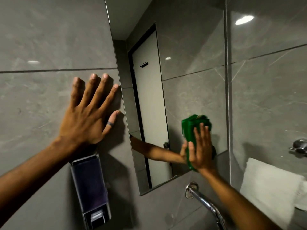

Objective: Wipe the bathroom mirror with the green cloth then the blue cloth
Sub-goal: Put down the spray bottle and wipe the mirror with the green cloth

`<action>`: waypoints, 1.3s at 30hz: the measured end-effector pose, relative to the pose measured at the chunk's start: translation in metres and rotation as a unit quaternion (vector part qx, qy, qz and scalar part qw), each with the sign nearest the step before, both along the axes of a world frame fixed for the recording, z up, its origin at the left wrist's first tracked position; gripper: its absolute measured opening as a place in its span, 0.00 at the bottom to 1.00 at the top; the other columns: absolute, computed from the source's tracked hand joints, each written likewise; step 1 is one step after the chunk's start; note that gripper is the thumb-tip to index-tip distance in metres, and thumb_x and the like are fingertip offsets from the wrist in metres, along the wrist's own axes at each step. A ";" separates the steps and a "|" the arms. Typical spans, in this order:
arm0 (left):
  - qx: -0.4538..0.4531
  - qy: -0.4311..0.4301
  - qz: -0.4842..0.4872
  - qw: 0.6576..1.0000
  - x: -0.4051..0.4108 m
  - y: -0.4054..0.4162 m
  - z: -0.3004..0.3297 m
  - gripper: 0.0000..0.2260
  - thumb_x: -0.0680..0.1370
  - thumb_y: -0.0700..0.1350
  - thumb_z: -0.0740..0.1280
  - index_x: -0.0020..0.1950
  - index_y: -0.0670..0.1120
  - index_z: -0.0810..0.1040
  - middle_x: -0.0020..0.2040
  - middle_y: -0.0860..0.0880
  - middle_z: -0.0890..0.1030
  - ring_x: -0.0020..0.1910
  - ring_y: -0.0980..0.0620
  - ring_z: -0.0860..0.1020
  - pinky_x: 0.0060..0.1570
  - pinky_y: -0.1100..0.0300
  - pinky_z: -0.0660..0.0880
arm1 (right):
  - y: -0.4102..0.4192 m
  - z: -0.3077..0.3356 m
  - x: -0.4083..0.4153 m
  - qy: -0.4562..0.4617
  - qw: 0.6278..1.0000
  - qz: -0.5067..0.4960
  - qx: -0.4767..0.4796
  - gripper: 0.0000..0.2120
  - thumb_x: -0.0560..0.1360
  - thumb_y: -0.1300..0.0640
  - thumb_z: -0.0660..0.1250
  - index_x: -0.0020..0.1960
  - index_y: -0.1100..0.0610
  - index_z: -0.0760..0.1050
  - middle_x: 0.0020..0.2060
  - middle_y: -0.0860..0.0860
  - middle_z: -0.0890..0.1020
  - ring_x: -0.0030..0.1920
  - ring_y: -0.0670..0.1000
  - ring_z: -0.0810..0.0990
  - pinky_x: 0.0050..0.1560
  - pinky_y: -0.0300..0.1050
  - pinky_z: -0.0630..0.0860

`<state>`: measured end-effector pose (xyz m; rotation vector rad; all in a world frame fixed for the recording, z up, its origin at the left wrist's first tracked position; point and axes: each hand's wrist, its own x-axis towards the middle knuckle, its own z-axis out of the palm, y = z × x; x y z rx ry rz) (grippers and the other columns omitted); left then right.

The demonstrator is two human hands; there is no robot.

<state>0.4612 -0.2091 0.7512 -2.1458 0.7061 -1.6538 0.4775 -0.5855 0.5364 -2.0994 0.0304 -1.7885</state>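
Observation:
The bathroom mirror [191, 67] hangs on the grey tiled wall and runs from the top of the view down to its lower edge above the tap. My right hand [201, 149] presses the folded green cloth [192, 126] flat against the lower right part of the glass; the cloth sticks out above my fingertips. My left hand [90, 112] lies flat on the wall tile just left of the mirror's edge, fingers spread, a ring on the thumb. The mirror reflects my right arm and a white door. No blue cloth is in view.
A soap dispenser [90, 188] is fixed to the wall under my left wrist. A chrome tap [204, 201] juts from the wall below the mirror. A white towel [269, 186] hangs at the lower right, with a chrome fitting [299, 146] above it.

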 end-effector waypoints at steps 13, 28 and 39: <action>0.006 -0.003 -0.012 1.000 0.003 0.001 -0.002 0.36 0.81 0.65 0.47 0.85 0.50 0.45 0.86 0.43 0.43 0.85 0.40 0.42 0.81 0.32 0.45 | -0.042 -0.006 0.003 0.033 0.961 -0.003 0.274 0.34 0.79 0.41 0.51 0.81 0.55 0.53 0.81 0.57 0.53 0.82 0.58 0.49 0.80 0.62 0.51; 0.009 0.084 0.020 0.996 -0.025 0.004 0.003 0.34 0.83 0.64 0.42 0.85 0.48 0.46 0.86 0.41 0.45 0.85 0.38 0.42 0.81 0.33 0.42 | 0.265 0.024 -0.076 -0.059 0.865 0.407 0.287 0.19 0.82 0.54 0.58 0.70 0.38 0.72 0.72 0.37 0.73 0.76 0.44 0.67 0.75 0.37 0.63; -0.216 0.410 -0.318 0.827 -0.173 0.031 -0.138 0.32 0.81 0.52 0.63 0.83 0.45 0.58 0.86 0.48 0.55 0.86 0.49 0.48 0.84 0.44 0.53 | 0.279 -0.023 -0.220 0.027 0.383 0.666 0.639 0.28 0.76 0.41 0.61 0.64 0.59 0.80 0.57 0.59 0.85 0.56 0.59 0.85 0.57 0.53 0.81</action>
